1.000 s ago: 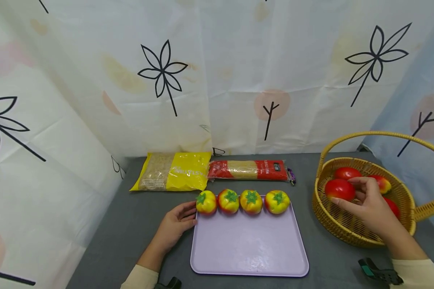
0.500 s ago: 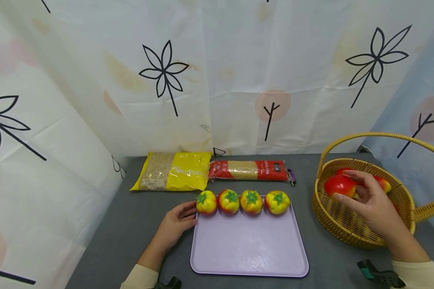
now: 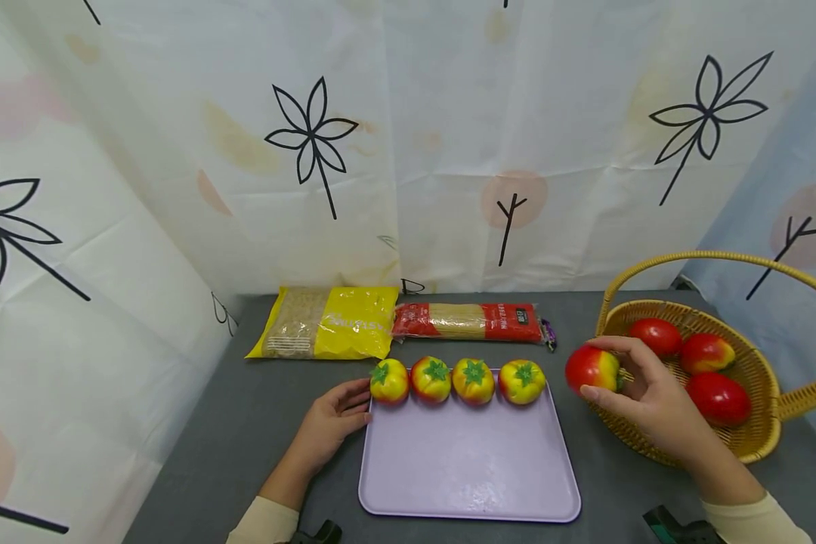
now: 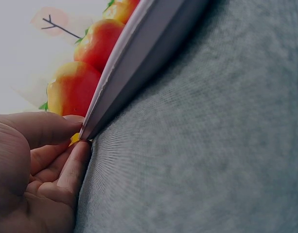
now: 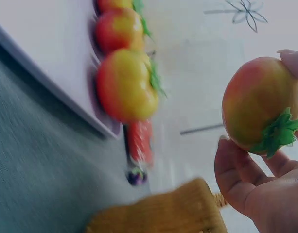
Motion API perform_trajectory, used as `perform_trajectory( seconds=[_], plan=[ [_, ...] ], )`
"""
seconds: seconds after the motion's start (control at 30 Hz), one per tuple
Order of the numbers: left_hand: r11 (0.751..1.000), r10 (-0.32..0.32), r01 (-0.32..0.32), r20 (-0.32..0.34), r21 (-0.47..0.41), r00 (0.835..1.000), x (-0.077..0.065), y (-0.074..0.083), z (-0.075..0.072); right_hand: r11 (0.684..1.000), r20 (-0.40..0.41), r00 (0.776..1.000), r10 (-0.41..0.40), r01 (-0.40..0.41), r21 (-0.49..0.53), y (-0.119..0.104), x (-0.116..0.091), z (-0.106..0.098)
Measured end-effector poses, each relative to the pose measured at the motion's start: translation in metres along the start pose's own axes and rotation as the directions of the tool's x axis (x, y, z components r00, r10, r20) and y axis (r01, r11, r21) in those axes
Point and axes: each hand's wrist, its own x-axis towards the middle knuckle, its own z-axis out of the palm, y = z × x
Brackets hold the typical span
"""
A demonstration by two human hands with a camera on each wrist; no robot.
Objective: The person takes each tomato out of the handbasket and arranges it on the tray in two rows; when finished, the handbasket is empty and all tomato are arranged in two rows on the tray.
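Note:
My right hand (image 3: 663, 400) holds a red-and-yellow tomato (image 3: 588, 369) between thumb and fingers, over the left rim of the wicker basket (image 3: 764, 385). In the right wrist view, this tomato (image 5: 260, 104) shows its green leafy top. Three more tomatoes (image 3: 718, 398) lie in the basket. At the far left corner of the lilac tray (image 3: 469, 465), my left hand (image 3: 329, 425) pinches the rim; the left wrist view shows the thumb and a finger (image 4: 73, 167) at the tray's edge. Several tomatoes (image 3: 472, 381) stand in a row along the tray's far side, green tops showing.
Behind the tray lie a yellow bag of grain (image 3: 323, 323) and a red packet of noodles (image 3: 465, 323). The basket's tall handle (image 3: 721, 255) arches over its opening. A patterned cloth (image 3: 435, 151) hangs behind the grey table (image 3: 245, 431).
My right hand has lifted a tomato from inside the basket and carried it left to the basket's rim, turning it so its green top shows. The left hand has stayed at the tray.

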Motion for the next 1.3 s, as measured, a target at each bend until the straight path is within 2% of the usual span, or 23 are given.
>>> perform_trajectory(
  seconds=[0.1, 0.37, 0.6, 0.9, 1.1, 1.3],
  plan=[
    [1.000, 0.002, -0.002, 0.004, -0.005, 1.000, 0.000, -0.001, 0.000, 1.000, 0.030, 0.999, -0.021, 0.021, 0.016, -0.002, 0.000, 0.011],
    [1.000, 0.001, -0.001, 0.001, -0.011, 1.000, 0.001, -0.002, 0.000, 0.994, 0.122, 0.992, -0.026, 0.013, 0.110, -0.005, 0.000, 0.042],
    [1.000, -0.010, 0.009, -0.003, -0.014, 1.000, 0.001, -0.001, 0.000, 0.992, 0.202, 0.978, -0.059, 0.034, 0.123, -0.005, 0.002, 0.062],
    [1.000, -0.009, 0.009, -0.002, -0.014, 1.000, 0.001, 0.001, 0.001, 0.983, 0.318, 0.948, -0.021, -0.039, 0.178, -0.009, 0.006, 0.093],
    [1.000, -0.006, 0.006, -0.003, -0.010, 1.000, 0.001, 0.001, 0.001, 0.982, 0.386, 0.922, 0.000, -0.073, 0.175, -0.014, 0.010, 0.115],
    [1.000, 0.000, 0.000, -0.007, -0.007, 1.000, 0.001, 0.000, 0.001, 0.996, 0.427, 0.904, 0.000, -0.037, 0.079, -0.016, 0.014, 0.140]
  ],
)
